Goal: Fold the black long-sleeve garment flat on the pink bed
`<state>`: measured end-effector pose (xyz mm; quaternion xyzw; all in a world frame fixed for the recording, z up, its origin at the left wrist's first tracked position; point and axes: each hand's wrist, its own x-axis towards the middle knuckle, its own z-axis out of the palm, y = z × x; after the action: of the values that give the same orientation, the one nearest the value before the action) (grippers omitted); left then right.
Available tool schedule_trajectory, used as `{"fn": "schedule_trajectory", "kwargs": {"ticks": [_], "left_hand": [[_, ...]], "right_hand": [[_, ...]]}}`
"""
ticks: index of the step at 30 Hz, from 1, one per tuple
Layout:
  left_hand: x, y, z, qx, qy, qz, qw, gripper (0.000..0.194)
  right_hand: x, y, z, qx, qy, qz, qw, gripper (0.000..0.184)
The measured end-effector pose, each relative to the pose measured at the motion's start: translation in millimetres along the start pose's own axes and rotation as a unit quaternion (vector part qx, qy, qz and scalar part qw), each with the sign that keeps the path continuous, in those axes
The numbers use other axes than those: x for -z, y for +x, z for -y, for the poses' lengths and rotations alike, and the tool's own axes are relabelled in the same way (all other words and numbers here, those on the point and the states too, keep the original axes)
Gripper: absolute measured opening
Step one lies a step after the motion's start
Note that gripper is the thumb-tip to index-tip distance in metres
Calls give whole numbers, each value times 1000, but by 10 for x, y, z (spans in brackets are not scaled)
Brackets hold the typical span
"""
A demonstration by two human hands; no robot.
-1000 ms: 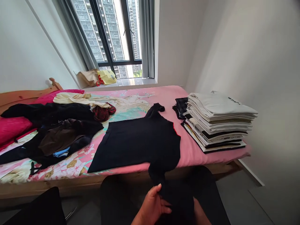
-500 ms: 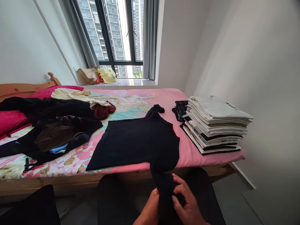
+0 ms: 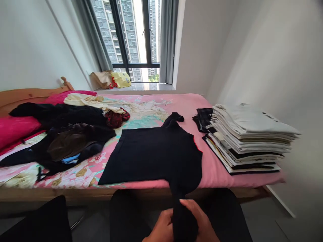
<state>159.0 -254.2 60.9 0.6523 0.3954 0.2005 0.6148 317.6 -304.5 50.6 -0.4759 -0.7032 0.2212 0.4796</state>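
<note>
A black long-sleeved top lies spread on the bed, its red-edged neckline facing right. One sleeve is bunched at the far side; the near sleeve hangs over the bed's front edge towards me. My left hand is closed on the left side of this hanging sleeve. My right hand grips it from the right, thumb laid on top near the bed edge. The fingers of both hands are partly hidden behind the dark cloth. Below the hands, the sleeve's end runs out of the frame.
A tall stack of folded clothes stands at the bed's right end, with folded dark plaid cloth beside it. Loose dark clothes are heaped on the left, near pink pillows. A black chair is at lower left.
My right hand has closed round the sleeve, its fingers having been more spread and higher before. The view has shifted slightly, so the bed and clothes appear further right.
</note>
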Motion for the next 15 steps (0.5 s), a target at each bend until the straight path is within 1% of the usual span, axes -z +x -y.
{"fn": "schedule_trajectory", "kwargs": {"ticks": [1,2,3,4,6,8,9,11,13,15], "left_hand": [[104,-6,31,-24,72,-46,996,23],[240,-20,79,-48,143,-101,983,22],[409,-40,143,-68,204,-161,963,20],[604,-69,220,-83,251,-217,940,19],[1047,-151,397,-99,307,-322,890,17],[1500,-258,576,-103,355,-405,836,17],[1711,-315,656,-99,382,-426,814,19],[2075,-419,790,-83,443,-433,780,29],[2347,-494,891,-63,500,-407,761,43],[2536,-537,968,-54,539,-367,756,55]], "right_hand": [[11,8,-25,-6,-4,-9,1000,51],[23,10,-58,-12,-11,-18,1000,50],[37,10,-98,-18,-21,-26,999,48],[55,9,-141,-19,-30,-33,999,47],[105,16,-224,-15,-44,-45,998,48],[169,48,-279,-20,-58,-52,997,51],[203,73,-291,-28,-63,-54,996,53],[269,138,-294,-48,-70,-60,995,57],[326,209,-287,-66,-71,-72,993,57],[380,276,-291,-94,-66,-85,990,58]]}}
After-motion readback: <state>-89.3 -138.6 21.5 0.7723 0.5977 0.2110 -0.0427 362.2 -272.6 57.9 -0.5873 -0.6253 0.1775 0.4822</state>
